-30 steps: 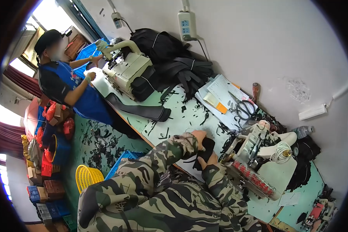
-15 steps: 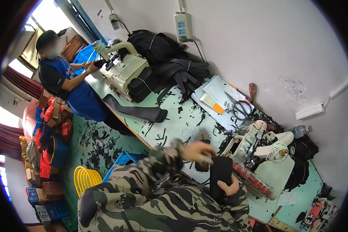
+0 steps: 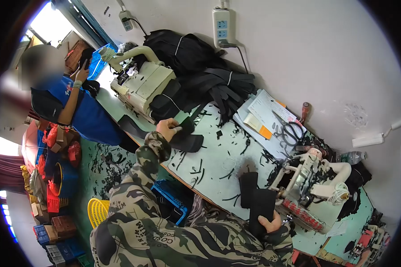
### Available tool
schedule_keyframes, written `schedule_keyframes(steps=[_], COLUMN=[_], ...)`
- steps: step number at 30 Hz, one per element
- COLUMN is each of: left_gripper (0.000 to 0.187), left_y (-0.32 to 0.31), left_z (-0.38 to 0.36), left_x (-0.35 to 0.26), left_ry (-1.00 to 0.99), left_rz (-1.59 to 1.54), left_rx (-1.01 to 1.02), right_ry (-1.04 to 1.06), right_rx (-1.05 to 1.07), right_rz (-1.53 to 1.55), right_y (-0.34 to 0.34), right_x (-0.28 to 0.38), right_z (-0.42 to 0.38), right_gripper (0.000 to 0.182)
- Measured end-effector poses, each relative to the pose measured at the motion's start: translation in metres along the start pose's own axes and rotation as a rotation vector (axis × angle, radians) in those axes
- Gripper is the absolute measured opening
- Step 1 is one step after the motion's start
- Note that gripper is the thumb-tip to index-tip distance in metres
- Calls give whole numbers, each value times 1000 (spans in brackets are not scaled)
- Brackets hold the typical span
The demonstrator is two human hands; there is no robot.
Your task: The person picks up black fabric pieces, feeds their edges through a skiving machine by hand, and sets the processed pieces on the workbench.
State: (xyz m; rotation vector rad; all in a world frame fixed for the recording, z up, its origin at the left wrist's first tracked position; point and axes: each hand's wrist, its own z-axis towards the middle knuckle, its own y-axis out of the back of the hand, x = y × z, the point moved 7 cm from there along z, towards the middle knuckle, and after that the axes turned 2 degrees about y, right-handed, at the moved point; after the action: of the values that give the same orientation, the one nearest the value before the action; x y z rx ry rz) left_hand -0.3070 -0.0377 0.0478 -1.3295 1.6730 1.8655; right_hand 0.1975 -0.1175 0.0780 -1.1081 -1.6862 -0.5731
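My left hand (image 3: 168, 129) reaches out over the table, its fingers closed on the end of a black fabric strip (image 3: 186, 126). Beneath it lies a stack of dark strips (image 3: 189, 143) that runs toward the table edge. Close to my body, my right hand (image 3: 270, 222) grips a flat black fabric piece (image 3: 262, 205), thumb on top. Another black piece (image 3: 248, 189) lies partly behind that one. A sewing machine (image 3: 305, 178) stands just right of my right hand.
A second machine (image 3: 145, 86) and black fabric bundles (image 3: 182, 51) stand along the wall. Scissors (image 3: 292, 132) lie on papers (image 3: 267, 109). Black scraps litter the table (image 3: 218, 167). A co-worker in a blue apron (image 3: 89, 115) stands at the far end. A blue crate (image 3: 171, 202) sits below the edge.
My left hand has moved from beside the right-hand piece, away and leftward to the strip stack, taking hold of a strip. My right hand keeps its piece. The co-worker's arms are raised higher.
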Motion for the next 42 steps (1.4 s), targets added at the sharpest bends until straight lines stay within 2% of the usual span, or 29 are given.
schedule_keyframes(steps=[4, 8, 12, 33, 36, 38, 40, 42], left_gripper=[11, 19, 12, 11, 11, 14, 15, 17], left_y=[-3, -17, -31, -62, -60, -60, -44, -23], left_z=[-8, -23, -30, -58, -69, -86, -104, -112], left_x=[-46, -80, -91, -109, -105, -92, -97, -84], left_ry=[49, 68, 67, 55, 95, 115, -56, -39], left_rz=[-442, -722, -882, -928, -811, -649, -295, -142], left_rx=[181, 205, 229, 275, 316, 511, 691, 797], right_ry=[4, -55, -79, -117, -116, -99, -104, -128], right_rx=[-17, -17, -38, -64, -41, -32, -23, -8], right_rz=[-32, -89, -140, -159, -179, -126, -105, -119], right_y=[-28, -41, -51, -58, -56, -58, -59, -58], right_x=[18, 22, 32, 23, 19, 18, 15, 9], right_z=[19, 32, 41, 45, 46, 46, 45, 46], right_gripper=[50, 50, 50, 50, 51, 52, 53, 53])
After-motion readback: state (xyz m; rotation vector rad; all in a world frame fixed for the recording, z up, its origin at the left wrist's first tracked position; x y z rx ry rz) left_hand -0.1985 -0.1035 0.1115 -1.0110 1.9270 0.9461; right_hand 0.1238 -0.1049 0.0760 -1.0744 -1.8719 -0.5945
